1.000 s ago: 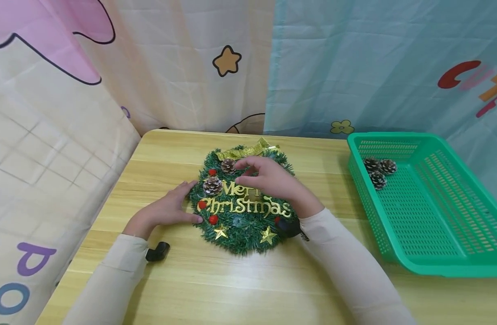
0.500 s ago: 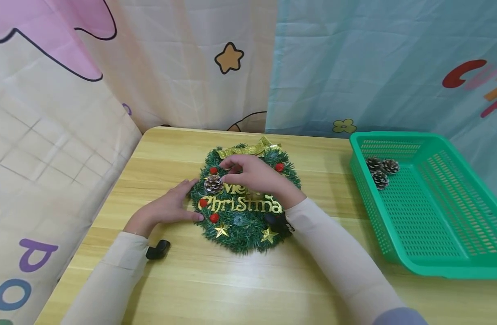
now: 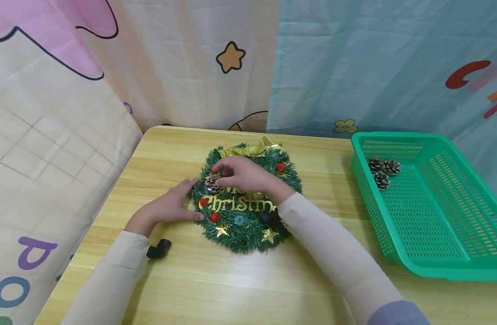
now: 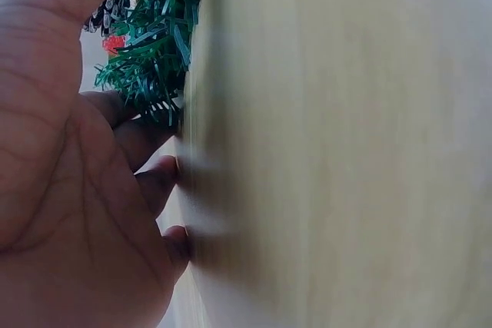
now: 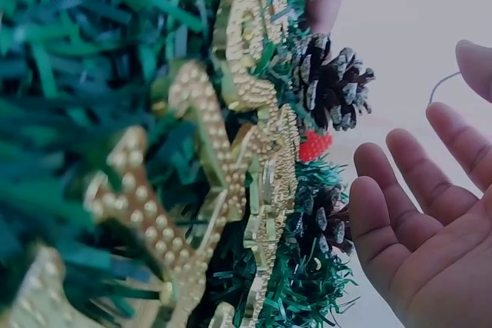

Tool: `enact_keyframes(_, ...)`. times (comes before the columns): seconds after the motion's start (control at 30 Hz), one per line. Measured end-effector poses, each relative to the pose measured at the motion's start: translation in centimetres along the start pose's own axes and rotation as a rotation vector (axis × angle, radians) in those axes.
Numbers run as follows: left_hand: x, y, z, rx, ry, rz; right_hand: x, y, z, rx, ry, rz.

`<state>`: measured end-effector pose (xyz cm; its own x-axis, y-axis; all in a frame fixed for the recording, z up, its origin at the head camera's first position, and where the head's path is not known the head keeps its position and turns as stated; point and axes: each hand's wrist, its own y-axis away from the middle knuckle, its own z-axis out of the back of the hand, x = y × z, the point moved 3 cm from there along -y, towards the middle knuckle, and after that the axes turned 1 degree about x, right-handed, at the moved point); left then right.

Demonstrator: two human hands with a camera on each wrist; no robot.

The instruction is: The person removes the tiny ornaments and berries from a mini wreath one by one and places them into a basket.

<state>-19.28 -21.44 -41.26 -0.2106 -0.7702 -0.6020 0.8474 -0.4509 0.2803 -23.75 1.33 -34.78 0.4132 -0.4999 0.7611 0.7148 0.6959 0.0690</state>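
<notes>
Decorating looks partly done: two pine cones [image 5: 329, 86] show on the wreath [image 3: 238, 241] mid-table, with the right grip [image 3: 248, 175] loosely parted beside one and the left grip [image 3: 167, 208] spread at the wreath's left edge, while three spare cones [image 3: 381, 180] lie in the right-hand basket [image 3: 456, 273].

Left hand [image 4: 77, 182], palm showing, beside bushy green tinsel wreath [image 4: 156, 48] | bumpy red berries [image 4: 114, 43], half-hidden dark pine cone [image 4: 102, 18] | pale wooden tabletop [image 4: 330, 144]

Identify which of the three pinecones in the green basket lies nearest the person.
The front pinecone, lowest in the head view; the left pinecone and right pinecone both sit farther back.
</notes>
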Motion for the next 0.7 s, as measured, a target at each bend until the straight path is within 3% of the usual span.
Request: enact_keyframes(0.7, 0.0, 0.1, 0.1, 0.001, -0.002, 0.006, 0.4, -1.6, -0.8, 0.063, 0.112, 0.016)
